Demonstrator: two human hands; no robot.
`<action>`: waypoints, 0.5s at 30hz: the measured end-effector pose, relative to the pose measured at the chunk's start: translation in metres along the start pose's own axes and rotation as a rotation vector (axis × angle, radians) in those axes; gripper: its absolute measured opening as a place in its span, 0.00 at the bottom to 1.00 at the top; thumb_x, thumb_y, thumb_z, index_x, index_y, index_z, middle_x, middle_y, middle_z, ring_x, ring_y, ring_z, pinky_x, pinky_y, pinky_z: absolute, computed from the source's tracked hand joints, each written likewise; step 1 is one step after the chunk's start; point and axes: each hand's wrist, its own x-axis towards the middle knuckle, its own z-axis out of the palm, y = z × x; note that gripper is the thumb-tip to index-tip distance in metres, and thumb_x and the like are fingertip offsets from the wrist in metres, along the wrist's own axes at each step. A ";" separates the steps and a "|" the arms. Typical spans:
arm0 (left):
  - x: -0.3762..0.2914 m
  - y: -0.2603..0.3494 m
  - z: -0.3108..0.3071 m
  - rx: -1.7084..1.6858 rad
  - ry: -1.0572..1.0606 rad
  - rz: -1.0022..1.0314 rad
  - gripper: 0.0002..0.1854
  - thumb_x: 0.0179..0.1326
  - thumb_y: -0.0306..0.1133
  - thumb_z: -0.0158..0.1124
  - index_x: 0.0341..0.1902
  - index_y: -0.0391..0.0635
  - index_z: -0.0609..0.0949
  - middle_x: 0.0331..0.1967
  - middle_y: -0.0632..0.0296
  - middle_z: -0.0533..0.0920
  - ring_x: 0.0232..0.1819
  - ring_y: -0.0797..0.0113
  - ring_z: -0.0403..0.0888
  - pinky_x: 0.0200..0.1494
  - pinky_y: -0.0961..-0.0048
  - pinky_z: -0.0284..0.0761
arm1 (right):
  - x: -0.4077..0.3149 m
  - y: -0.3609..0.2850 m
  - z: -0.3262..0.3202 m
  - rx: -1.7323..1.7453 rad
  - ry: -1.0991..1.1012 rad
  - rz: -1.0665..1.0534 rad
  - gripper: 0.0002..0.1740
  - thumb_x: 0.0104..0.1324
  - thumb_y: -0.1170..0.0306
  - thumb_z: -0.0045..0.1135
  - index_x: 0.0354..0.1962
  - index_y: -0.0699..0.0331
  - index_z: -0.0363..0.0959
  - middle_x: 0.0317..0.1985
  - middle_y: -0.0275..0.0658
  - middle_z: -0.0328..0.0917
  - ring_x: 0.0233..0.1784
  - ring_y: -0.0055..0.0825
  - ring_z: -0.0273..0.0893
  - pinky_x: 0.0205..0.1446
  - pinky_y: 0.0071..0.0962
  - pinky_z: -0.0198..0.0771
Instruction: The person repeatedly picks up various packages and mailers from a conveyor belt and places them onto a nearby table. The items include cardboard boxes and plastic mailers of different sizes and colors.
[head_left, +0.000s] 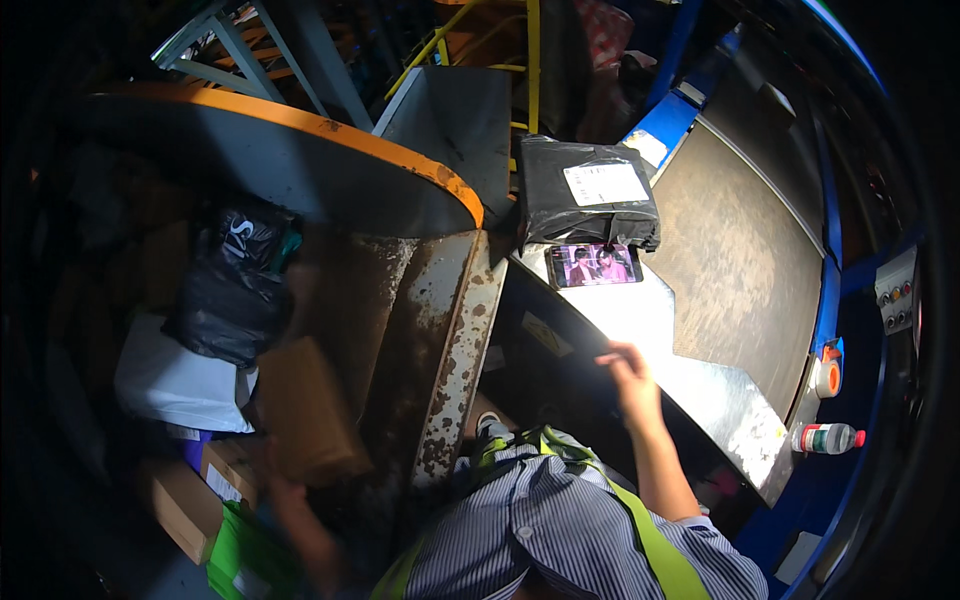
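My left hand (289, 487) is blurred at the lower left, at the near end of a brown cardboard box (311, 412); its fingers are hard to make out, and whether it grips the box cannot be told. Around it lie a white plastic parcel (176, 375), a black plastic parcel (236, 300), a green parcel (247, 555) and another cardboard box (184, 510). My right hand (634, 379) hangs above the metal edge beside the conveyor, fingers apart and holding nothing. Beyond it, a smartphone (596, 265) showing a video lies against a black wrapped parcel (589, 191) with a white label.
The rusty metal chute wall (457, 360) and its orange curved rim (337, 131) stand between the parcels and me. A conveyor belt (735, 262) runs on the right. Near its blue frame are a tape roll (828, 379), a plastic bottle (825, 439) and a button panel (896, 292).
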 end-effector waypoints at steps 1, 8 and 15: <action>-0.020 -0.005 0.026 0.104 -0.054 -0.006 0.41 0.46 0.53 0.58 0.63 0.48 0.58 0.57 0.55 0.64 0.54 0.57 0.66 0.54 0.60 0.64 | -0.006 -0.010 0.019 -0.063 -0.171 -0.033 0.12 0.61 0.75 0.43 0.43 0.63 0.66 0.41 0.37 0.70 0.40 0.19 0.68 0.44 0.19 0.64; -0.134 0.011 0.202 1.315 -0.219 0.395 0.43 0.43 0.39 0.68 0.64 0.53 0.57 0.64 0.52 0.47 0.64 0.53 0.50 0.59 0.58 0.58 | -0.038 -0.004 0.119 -0.053 -0.823 0.248 0.45 0.57 0.50 0.52 0.60 0.69 0.40 0.52 0.56 0.61 0.58 0.41 0.59 0.58 0.30 0.58; -0.093 -0.020 0.150 0.390 -0.290 -0.204 0.32 0.56 0.40 0.58 0.59 0.37 0.60 0.49 0.53 0.71 0.48 0.64 0.70 0.52 0.72 0.64 | -0.060 0.013 0.126 -0.016 -0.891 0.080 0.56 0.53 0.49 0.57 0.61 0.72 0.30 0.60 0.59 0.47 0.65 0.45 0.47 0.64 0.31 0.49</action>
